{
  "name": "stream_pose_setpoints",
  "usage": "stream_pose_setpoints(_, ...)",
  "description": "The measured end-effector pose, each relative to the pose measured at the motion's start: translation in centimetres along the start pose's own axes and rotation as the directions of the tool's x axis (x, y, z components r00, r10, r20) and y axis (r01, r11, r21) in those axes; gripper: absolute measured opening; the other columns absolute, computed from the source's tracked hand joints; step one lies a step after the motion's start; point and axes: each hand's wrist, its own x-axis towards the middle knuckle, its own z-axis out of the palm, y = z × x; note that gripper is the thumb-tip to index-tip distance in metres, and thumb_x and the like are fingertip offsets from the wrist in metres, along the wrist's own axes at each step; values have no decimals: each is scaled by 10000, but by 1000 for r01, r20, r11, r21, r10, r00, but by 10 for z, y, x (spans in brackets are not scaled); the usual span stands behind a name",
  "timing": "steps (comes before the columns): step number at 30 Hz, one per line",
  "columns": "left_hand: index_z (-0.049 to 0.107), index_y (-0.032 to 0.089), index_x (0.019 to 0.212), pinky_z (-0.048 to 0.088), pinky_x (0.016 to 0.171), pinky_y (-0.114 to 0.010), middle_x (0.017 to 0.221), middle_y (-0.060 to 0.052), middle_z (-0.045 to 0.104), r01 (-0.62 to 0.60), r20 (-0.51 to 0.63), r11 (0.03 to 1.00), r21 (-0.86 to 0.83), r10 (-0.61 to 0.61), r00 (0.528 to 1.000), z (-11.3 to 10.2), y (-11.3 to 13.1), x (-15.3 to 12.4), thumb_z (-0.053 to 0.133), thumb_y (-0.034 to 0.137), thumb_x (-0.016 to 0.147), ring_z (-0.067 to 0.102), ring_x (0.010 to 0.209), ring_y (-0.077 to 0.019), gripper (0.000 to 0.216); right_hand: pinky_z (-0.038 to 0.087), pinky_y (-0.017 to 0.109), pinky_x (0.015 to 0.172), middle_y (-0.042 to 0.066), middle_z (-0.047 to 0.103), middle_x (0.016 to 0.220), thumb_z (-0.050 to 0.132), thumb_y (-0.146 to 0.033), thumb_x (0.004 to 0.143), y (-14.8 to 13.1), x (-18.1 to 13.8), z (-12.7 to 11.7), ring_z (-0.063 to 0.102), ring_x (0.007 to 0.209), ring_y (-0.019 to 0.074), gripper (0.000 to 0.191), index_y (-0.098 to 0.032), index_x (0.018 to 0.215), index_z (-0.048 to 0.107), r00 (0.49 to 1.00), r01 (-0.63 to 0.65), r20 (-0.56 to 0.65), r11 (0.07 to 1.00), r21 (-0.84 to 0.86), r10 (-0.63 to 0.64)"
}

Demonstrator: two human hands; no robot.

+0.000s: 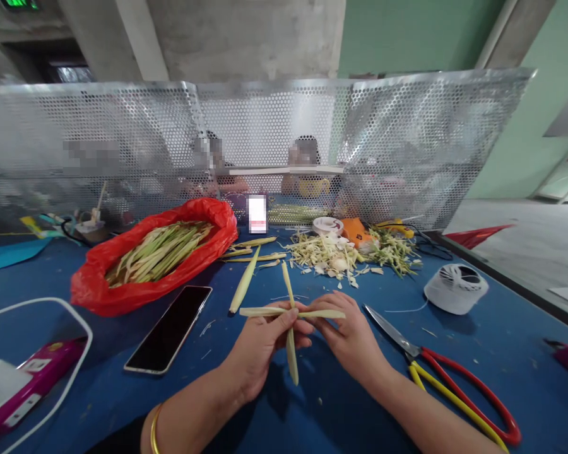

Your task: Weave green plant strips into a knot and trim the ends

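Note:
Pale yellow-green dried leaf strips point(291, 359) are crossed in a plus shape above the blue table. My left hand point(260, 343) pinches the middle of the cross, its thumb pressed on top where the strips meet. At the right-hand arm of the cross, my right hand point(353, 340) has its fingers closed on the strips from beneath. Some fingertips are hidden behind the strips. Just beyond my left hand lies a long pale leaf piece point(245, 280). Scissors point(414, 353) with red and yellow handles lie beside my right hand, blades apart.
A red plastic bag point(94, 296) full of leaf strips point(163, 252) stands at left, near a phone point(170, 328). Leaf scraps point(329, 255) are heaped behind my hands. A spool of white thread point(455, 289) sits right. A perforated metal screen point(269, 120) closes off the back; people sit behind it.

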Motion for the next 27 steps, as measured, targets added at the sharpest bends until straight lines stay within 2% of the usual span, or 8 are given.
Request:
stream_pose_setpoints(3,675,127,953,506,653,-248,738,-71,725,-17,-2,997,70,17,1000,-2,2,2,664,393,789,679,630,-159,313,477,374,834,53,709,958,610,-317,804,-3,2,-3,641,909,225,227,-224,995,690,983,-174,-7,955,242,181)
stream_pose_setpoints(5,673,124,957,504,656,-262,746,-82,728,-13,17,995,100,11,1000,-3,1,3,631,441,802,676,620,-161,354,491,348,765,45,717,872,614,-346,788,-6,1,-4,646,827,218,215,-204,920,706,963,-255,4,914,314,268)
stream_pose_setpoints(9,653,124,851,505,638,-271,658,-75,718,8,16,990,139,-11,1000,-1,-2,5,715,359,734,649,553,-151,270,464,303,669,23,682,699,612,-336,777,-8,-1,-3,601,697,188,184,-191,706,699,941,-314,-37,911,268,335)
stream_pose_setpoints(13,627,130,771,478,548,-255,568,-75,694,34,13,986,164,-36,999,0,-6,7,713,279,721,608,467,-142,179,438,283,598,20,660,650,615,-357,770,-2,-3,-1,570,646,182,199,-187,702,693,914,-372,-79,901,223,397)
stream_pose_setpoints(16,625,133,765,479,544,-257,567,-74,693,16,7,985,169,-17,1000,0,-9,7,705,264,721,604,460,-141,160,447,292,638,28,680,686,611,-374,784,3,-1,-3,590,680,192,217,-186,733,706,915,-388,-31,899,202,401)
stream_pose_setpoints(20,628,142,749,449,498,-239,522,-38,661,9,51,976,218,-20,999,1,-17,7,692,295,721,584,436,-134,168,457,311,763,46,719,858,609,-380,795,1,2,-6,626,835,219,217,-199,824,726,948,-317,48,931,182,313)
stream_pose_setpoints(23,605,159,675,446,485,-240,467,1,611,9,100,966,258,-36,994,3,-22,6,666,269,713,562,417,-130,131,459,285,679,29,692,733,610,-364,789,-2,-1,-2,614,724,197,218,-186,690,689,947,-319,102,932,173,305)
stream_pose_setpoints(27,591,167,594,454,506,-255,433,11,581,22,132,939,343,-71,989,4,-19,3,602,217,722,541,412,-131,138,428,270,587,8,613,605,565,-350,831,0,-7,7,563,612,170,284,-185,611,636,959,-280,55,956,88,276)
